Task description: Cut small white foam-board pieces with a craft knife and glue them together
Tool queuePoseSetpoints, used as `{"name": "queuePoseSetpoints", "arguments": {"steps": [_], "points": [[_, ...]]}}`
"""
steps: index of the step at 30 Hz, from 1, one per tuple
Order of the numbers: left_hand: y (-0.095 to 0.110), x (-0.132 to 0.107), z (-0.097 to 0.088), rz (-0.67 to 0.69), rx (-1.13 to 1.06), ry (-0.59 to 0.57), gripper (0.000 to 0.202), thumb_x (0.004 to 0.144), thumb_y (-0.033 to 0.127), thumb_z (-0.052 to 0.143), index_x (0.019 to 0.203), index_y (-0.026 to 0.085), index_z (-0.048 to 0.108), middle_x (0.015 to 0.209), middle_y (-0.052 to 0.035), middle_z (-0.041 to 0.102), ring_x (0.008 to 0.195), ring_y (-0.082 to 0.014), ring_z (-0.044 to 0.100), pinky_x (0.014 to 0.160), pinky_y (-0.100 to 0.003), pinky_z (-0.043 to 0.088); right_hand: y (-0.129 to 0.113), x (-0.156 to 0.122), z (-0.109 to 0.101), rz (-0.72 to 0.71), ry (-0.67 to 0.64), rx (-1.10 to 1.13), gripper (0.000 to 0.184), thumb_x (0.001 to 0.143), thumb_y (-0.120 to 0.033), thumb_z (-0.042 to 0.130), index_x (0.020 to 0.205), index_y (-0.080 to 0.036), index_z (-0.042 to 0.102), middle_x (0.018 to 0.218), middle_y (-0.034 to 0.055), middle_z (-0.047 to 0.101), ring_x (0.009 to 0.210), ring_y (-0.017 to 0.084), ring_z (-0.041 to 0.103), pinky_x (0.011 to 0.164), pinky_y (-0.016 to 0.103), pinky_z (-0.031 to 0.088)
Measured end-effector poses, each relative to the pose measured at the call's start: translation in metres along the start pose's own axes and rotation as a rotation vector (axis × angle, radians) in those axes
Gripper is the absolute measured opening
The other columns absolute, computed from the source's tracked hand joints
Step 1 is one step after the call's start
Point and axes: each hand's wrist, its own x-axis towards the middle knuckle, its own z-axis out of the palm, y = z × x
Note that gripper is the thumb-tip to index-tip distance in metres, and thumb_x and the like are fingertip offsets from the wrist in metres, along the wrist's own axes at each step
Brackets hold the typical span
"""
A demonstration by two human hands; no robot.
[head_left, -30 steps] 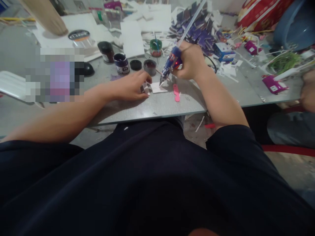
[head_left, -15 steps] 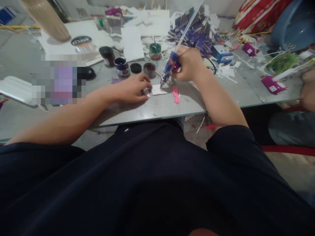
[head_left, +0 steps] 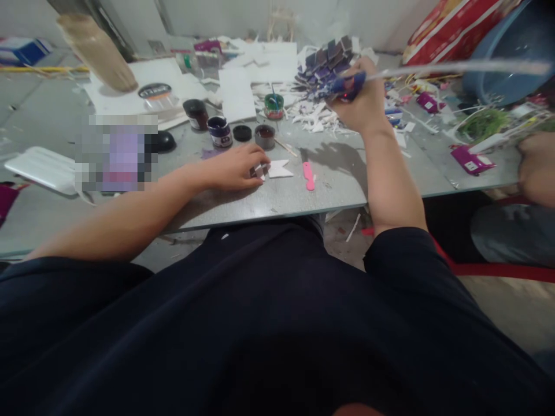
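Note:
My right hand [head_left: 362, 101] is raised above the table's far side, closed around a blue glue gun [head_left: 347, 86] whose clear glue stick [head_left: 459, 68] points off to the right. My left hand [head_left: 236, 167] rests on the grey table [head_left: 329, 190], fingers curled on a small dark-and-white piece [head_left: 259, 171]. Right beside that piece lies a small white cut-out card [head_left: 278, 169]. A pink flat stick [head_left: 308, 175] lies just right of the card.
Behind my left hand stand small paint jars [head_left: 220, 131] and lids [head_left: 265, 136]. A heap of purple-and-white scraps [head_left: 325, 60] fills the far middle. White foam sheets [head_left: 236, 92], a blue basin [head_left: 515, 52] and another person's arm [head_left: 537, 167] at the right edge.
My right hand has lifted the glue gun off the white card and swung it up and away to the far right. My left hand has stayed on the small piece.

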Motion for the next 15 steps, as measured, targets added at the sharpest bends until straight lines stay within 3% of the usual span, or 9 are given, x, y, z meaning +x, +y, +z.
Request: {"name": "queuePoseSetpoints", "arguments": {"steps": [2,4,8,12,15], "points": [[-0.002,0.000,0.002,-0.004,-0.001,0.019,0.065,0.111,0.061,0.065,0.166,0.029,0.077,0.172,-0.0201,0.076,0.161,-0.0444,0.073,0.144,-0.062,0.058,0.008,0.000,0.002,0.087,0.070,-0.077,0.042,0.125,-0.052,0.072,0.145,-0.019,0.087,0.156,0.0178,0.089,0.143,0.027,0.067,0.129,0.042,0.050],[-0.003,0.000,0.004,-0.001,-0.003,0.034,0.067,0.111,0.060,0.066,0.169,0.028,0.075,0.172,-0.0206,0.077,0.161,-0.0447,0.074,0.143,-0.063,0.059,0.010,-0.002,0.005,0.139,-0.003,-0.118,0.043,0.122,-0.046,0.081,0.150,-0.016,0.090,0.161,0.0209,0.089,0.148,0.032,0.076,0.132,0.045,0.055],[-0.002,-0.001,0.001,0.012,-0.011,0.027,0.072,0.111,0.060,0.066,0.174,0.026,0.072,0.175,-0.0219,0.076,0.163,-0.0447,0.074,0.142,-0.061,0.060,0.007,-0.002,0.014,0.130,-0.201,-0.113,0.044,0.112,-0.036,0.090,0.154,-0.025,0.094,0.154,0.0166,0.094,0.149,0.042,0.084,0.133,0.056,0.065],[0.003,-0.002,-0.006,0.009,0.003,-0.007,0.077,0.112,0.059,0.065,0.179,0.021,0.068,0.179,-0.0246,0.073,0.169,-0.0464,0.071,0.144,-0.061,0.058,0.002,-0.001,0.023,0.085,-0.281,-0.074,0.054,0.108,-0.014,0.081,0.161,-0.019,0.090,0.161,0.0182,0.091,0.148,0.035,0.084,0.134,0.050,0.062],[0.005,-0.003,-0.007,0.006,-0.002,-0.008,0.079,0.113,0.056,0.065,0.181,0.016,0.068,0.182,-0.0270,0.071,0.171,-0.0469,0.070,0.146,-0.061,0.057,-0.003,-0.001,0.029,0.112,-0.347,-0.054,0.061,0.099,-0.015,0.086,0.159,-0.024,0.090,0.162,0.0165,0.090,0.147,0.039,0.083,0.132,0.053,0.064]]}}
